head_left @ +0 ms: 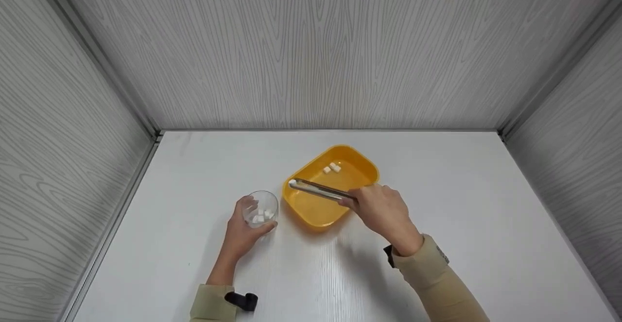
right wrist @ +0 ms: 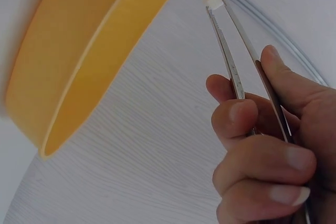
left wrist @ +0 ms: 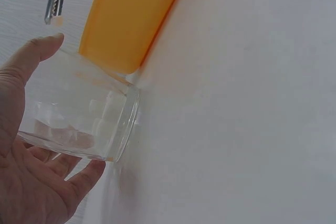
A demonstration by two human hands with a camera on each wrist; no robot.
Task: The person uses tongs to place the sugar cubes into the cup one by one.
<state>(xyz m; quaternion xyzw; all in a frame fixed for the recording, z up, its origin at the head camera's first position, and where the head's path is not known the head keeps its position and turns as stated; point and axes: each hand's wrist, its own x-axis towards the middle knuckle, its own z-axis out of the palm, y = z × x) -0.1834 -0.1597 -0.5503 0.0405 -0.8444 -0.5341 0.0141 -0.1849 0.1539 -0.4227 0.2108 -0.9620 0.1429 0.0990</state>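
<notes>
My left hand (head_left: 241, 234) holds a clear drinking glass (head_left: 266, 199), thumb on one side and fingers round the other. Several white cubes (head_left: 262, 215) lie at the bottom of the glass. My right hand (head_left: 384, 210) grips metal tweezers (head_left: 318, 189) with serrated tips. Between those tips a small white cube (right wrist: 213, 0) is pinched. In the head view, tweezers and cube hang over the left edge of a yellow tray (head_left: 318, 217), right of the glass. In the left wrist view, the tweezer tips show beyond my thumb, apart from the glass (left wrist: 79, 90).
A few white cubes (head_left: 333, 167) sit together toward the far end inside the tray. Tray and glass stand near the middle of a white table (head_left: 461, 205). Grey wood-patterned panels (head_left: 320, 55) enclose it at the back and both sides.
</notes>
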